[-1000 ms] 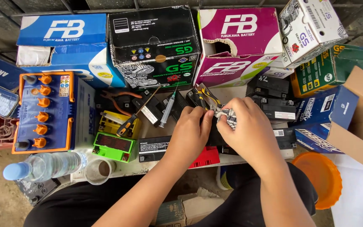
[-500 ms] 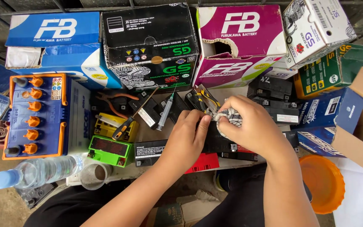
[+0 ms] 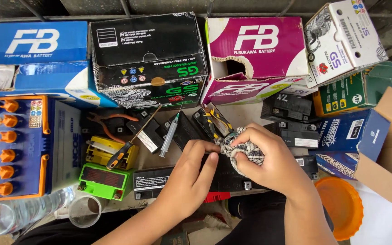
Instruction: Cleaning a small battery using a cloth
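Cluttered with batteries and cartons, a low pale desk (image 3: 250, 113) fills the frame, with dark metal bars along the top edge. Near the middle, the right hand (image 3: 268, 156) is clenched around a crumpled black-and-white checked cloth (image 3: 243, 149), pressing it down on a flat black rectangular battery (image 3: 232, 177) at centre frame. The left hand (image 3: 193, 174) rests on the same battery just left of the cloth, fingers curled and thumb stretched toward the rag; whether it grips anything cannot be told.

Just above the hands lie a pair of black-and-yellow handled pliers (image 3: 214, 120) and, to their left, a clear plastic syringe with a green tip (image 3: 169, 131). Further left, a screwdriver with an orange-and-black handle (image 3: 123, 152) lies tilted across a small yellow battery (image 3: 107, 152), with a small bright green battery (image 3: 100, 180) below it. At the left edge sits a large blue battery with a row of orange caps (image 3: 10, 145), and a clear plastic cup (image 3: 85, 211) stands below it at the desk's edge.

Along the top stand a blue-and-white cardboard box (image 3: 37, 54), a black cardboard box with green lettering (image 3: 148, 54) and a torn magenta-and-white cardboard box (image 3: 259, 50). At lower right lies a round orange plastic lid (image 3: 341, 204).
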